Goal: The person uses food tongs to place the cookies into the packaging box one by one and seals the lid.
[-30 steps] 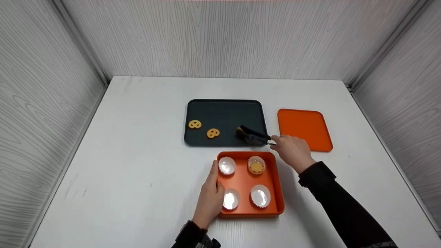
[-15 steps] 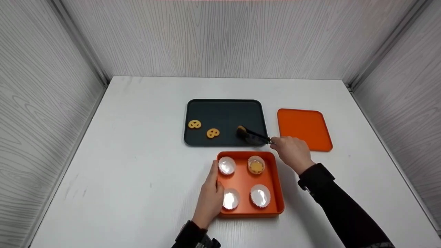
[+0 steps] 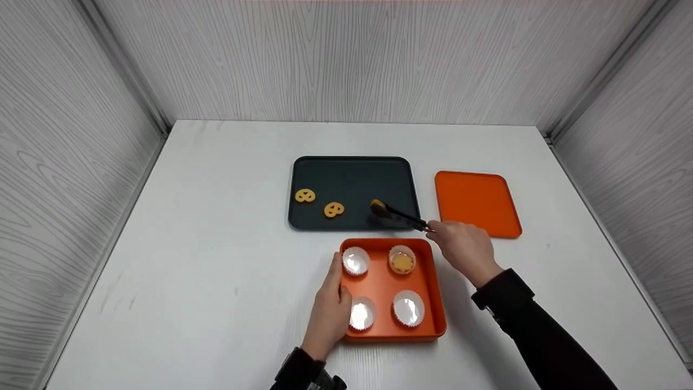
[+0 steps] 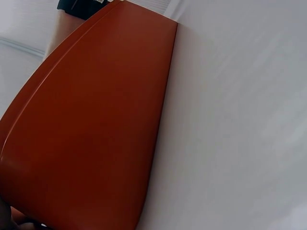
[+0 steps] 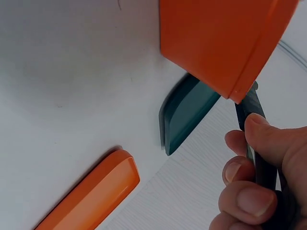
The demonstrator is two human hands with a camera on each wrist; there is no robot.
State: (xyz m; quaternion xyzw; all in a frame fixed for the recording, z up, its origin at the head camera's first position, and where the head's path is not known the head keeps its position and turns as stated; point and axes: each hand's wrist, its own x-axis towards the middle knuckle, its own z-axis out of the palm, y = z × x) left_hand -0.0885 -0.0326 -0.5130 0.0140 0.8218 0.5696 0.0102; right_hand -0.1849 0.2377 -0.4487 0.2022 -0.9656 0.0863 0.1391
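Observation:
In the head view my right hand (image 3: 461, 248) grips black-tipped tongs (image 3: 403, 218), their arms pressed together. A golden cookie (image 3: 374, 205) shows between the tips, partly hidden, over the dark tray's (image 3: 354, 176) right part. My left hand (image 3: 330, 309) holds the left wall of an orange box (image 3: 383, 292), thumb at the rim. Inside stand paper cups: one cup (image 3: 401, 250) has a star-like cookie (image 3: 402, 263); the other cups (image 3: 409, 309) hold none. The right wrist view shows thumb and curled fingers round the tongs' dark handle (image 5: 264, 163). Mostly the box's wall (image 4: 91, 120) fills the left wrist view.
Two pretzel-shaped cookies (image 3: 305, 195) lie on the left part of the dark tray. A flat orange lid-like tray (image 3: 476, 197) lies to the right, beyond my right hand. Grey wood-grain panels (image 3: 346, 65) close in the white table's back and sides.
The tongs' arms have come together on the cookie, which now seems slightly raised from the tray. My right hand has shifted a little toward me. The left hand and box stay put.

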